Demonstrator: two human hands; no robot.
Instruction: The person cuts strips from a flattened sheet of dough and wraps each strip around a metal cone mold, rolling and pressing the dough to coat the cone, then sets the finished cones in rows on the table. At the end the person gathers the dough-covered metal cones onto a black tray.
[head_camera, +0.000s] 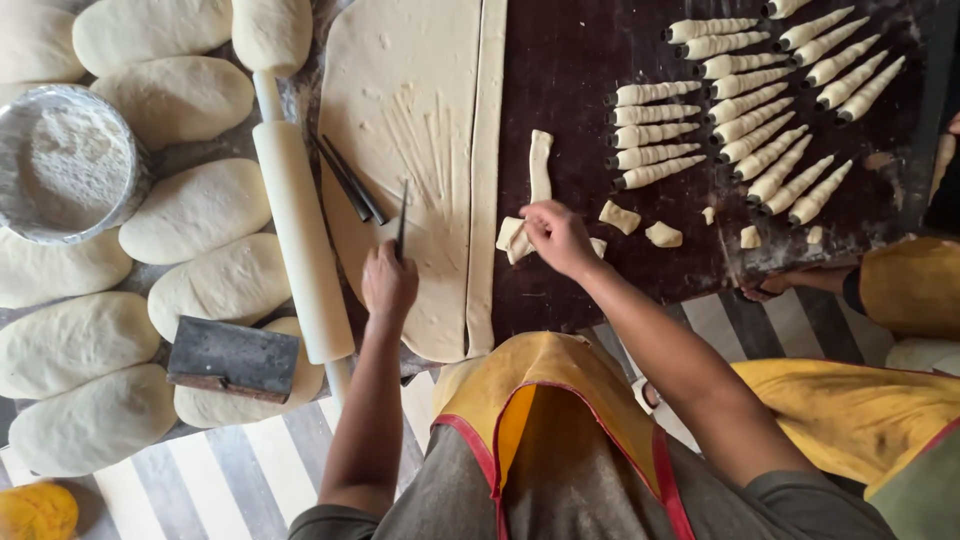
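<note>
My left hand (388, 283) grips a thin dark knife (402, 218) whose blade rests on a rolled-out dough sheet (405, 120). A long cut dough strip (487, 170) lies along the sheet's right edge. My right hand (556, 238) pinches a small dough strip piece (514, 238) on the dark table (570, 60). Another short strip (540, 165) lies just above it. Rows of dough-wrapped cones (750, 120) lie at the upper right.
A rolling pin (298, 215) lies left of the sheet, two dark sticks (350, 180) on the sheet. Several dough loaves (195, 210), a flour bowl (68, 160) and a metal scraper (232, 360) fill the left. Dough scraps (662, 235) lie nearby. Another person's hand (765, 288) rests at the right edge.
</note>
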